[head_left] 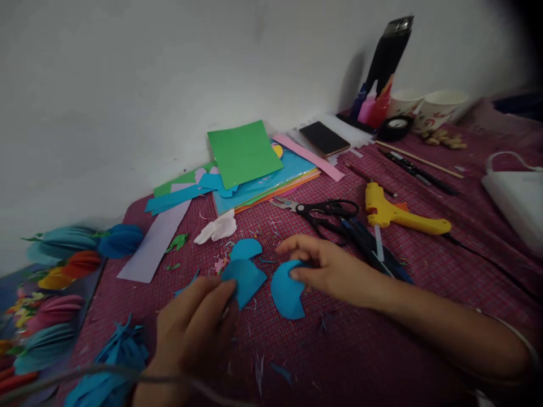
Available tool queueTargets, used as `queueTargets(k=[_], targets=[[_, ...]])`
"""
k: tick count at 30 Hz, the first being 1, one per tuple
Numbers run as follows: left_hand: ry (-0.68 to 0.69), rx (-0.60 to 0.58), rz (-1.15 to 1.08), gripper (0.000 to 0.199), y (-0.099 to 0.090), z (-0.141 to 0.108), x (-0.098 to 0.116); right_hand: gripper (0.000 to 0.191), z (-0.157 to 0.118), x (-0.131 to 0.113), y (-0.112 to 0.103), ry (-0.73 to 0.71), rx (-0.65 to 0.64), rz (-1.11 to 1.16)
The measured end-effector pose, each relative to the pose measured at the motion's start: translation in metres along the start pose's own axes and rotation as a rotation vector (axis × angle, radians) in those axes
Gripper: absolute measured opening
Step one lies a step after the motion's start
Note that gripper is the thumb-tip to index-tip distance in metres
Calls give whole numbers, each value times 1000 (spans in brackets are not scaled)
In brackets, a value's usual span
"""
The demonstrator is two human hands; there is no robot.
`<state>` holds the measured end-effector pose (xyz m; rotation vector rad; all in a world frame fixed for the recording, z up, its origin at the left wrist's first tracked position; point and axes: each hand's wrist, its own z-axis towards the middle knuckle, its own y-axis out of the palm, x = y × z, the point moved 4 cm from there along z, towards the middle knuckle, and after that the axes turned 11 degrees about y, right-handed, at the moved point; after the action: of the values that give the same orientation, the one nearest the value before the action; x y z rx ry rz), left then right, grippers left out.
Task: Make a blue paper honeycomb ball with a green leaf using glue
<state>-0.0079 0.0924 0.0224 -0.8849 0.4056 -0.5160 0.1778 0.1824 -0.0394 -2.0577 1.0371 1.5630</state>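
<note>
My left hand [197,322] pinches the left edge of a blue paper piece [246,281] with a rounded side and a pointed corner. Between the thumb and fingers of my right hand [320,265] is another blue paper cutout [287,294], round with a notch cut from it. A third piece, a blue paper half-round [247,247], lies just behind the left one and is partly covered by it. Black-handled scissors [318,209] rest beyond my right hand. At the lower left is a bundle of blue paper strips [114,359].
A yellow glue gun [403,216] with a cord lies at the right. Green paper [244,152] tops a stack of coloured sheets, beside a phone [324,138]. Paper cups [439,107] stand at the back right. Finished-looking paper ornaments [63,243] fill the left edge. Scraps litter the checked cloth.
</note>
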Motion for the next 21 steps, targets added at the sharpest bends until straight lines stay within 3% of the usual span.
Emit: queueTargets(k=[4, 7, 10, 12, 14, 17, 21], targets=[[168, -302, 35, 18, 22, -1, -12, 16, 10, 4, -18, 55, 99, -40], [156, -537, -18, 17, 39, -4, -12, 12, 12, 3, -22, 89, 118, -51], [114, -668, -96, 8, 45, -6, -11, 11, 13, 0, -21, 116, 128, -34], [112, -606, -177, 10, 41, -4, -8, 11, 12, -2, -19, 124, 114, -15], [142, -410, -201, 22, 32, 0, -4, 12, 12, -2, -16, 136, 83, 5], [256, -161, -136, 19, 20, 3, 9, 14, 11, -2, -9, 155, 14, 33], [386, -125, -186, 28, 20, 4, 29, 17, 7, -2, 6, 163, -112, 45]])
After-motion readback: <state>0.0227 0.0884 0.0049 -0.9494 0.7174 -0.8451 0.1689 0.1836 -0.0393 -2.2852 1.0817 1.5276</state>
